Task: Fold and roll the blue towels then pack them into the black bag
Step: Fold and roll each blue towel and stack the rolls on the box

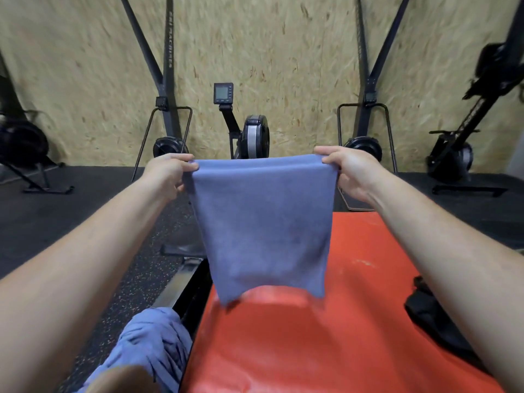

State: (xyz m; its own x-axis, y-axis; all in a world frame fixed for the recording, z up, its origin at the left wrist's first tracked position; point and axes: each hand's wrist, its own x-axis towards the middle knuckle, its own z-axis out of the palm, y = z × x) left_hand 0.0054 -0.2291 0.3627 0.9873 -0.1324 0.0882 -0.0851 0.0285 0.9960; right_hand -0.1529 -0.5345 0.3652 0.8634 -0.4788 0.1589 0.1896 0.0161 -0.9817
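- The left hand (167,174): thumb and fingers pinch the upper left corner of the blue towel (261,222); forearm stretched forward.
- The right hand (348,173): grasps the upper right corner of the same towel between thumb and fingers; the top edge is drawn taut between the two hands.
- The blue towel: held up in the air, hanging flat; its lower edge hangs over the red mat (326,336); well apart from the bag.
- The black bag (428,313): lies on the right side of the mat; partly hidden behind the right forearm.
- The heap of blue towels (150,341): crumpled at lower left, just beside the mat's left edge.
- Background: a rowing machine (253,136) with its monitor (223,93) before a chipboard wall (283,52); dark rubber floor (42,211).
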